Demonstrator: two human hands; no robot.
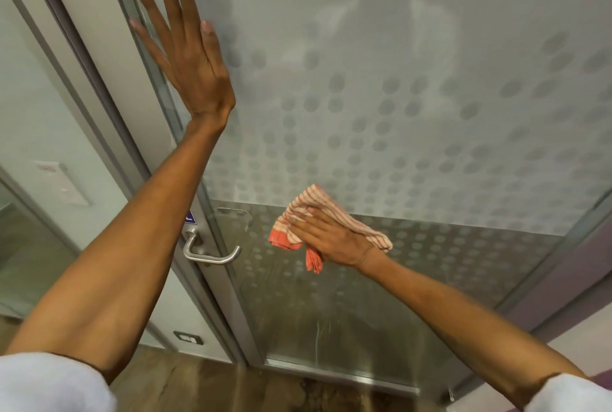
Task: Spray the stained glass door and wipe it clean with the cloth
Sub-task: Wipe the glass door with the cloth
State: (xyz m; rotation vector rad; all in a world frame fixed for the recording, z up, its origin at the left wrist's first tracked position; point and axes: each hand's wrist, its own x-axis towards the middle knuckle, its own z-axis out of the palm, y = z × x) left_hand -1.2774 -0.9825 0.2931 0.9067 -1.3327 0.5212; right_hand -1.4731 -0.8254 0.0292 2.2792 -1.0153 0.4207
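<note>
Wiping a dotted glass door: items in view

Pressing against the pane, the right hand lies flat with fingers extended over a crumpled red-and-white striped cloth, pinning it to the frosted glass door with a grey dot pattern. Cloth position: roughly mid-height on the door, at the boundary where the pale frosted band meets the darker, clearer lower band; a red hem hangs below the hand.

Left hand: fully open, fingers spread and pointing upward, palm placed on the upper left part of the glass beside the door's edge; it holds nothing.

Curved brushed-metal lever handle: mounted at the door's left edge, below the left forearm and to the left of the cloth, apart from it.

Grey metal door frame: runs diagonally along the left of the pane.

Lower glass: faint vertical streaks visible near the bottom.

White sleeves: at both lower corners, arms bare from the elbow.

Brown wood-look floor: beneath the door.

Small dark wall plate: low on the left wall.
</note>
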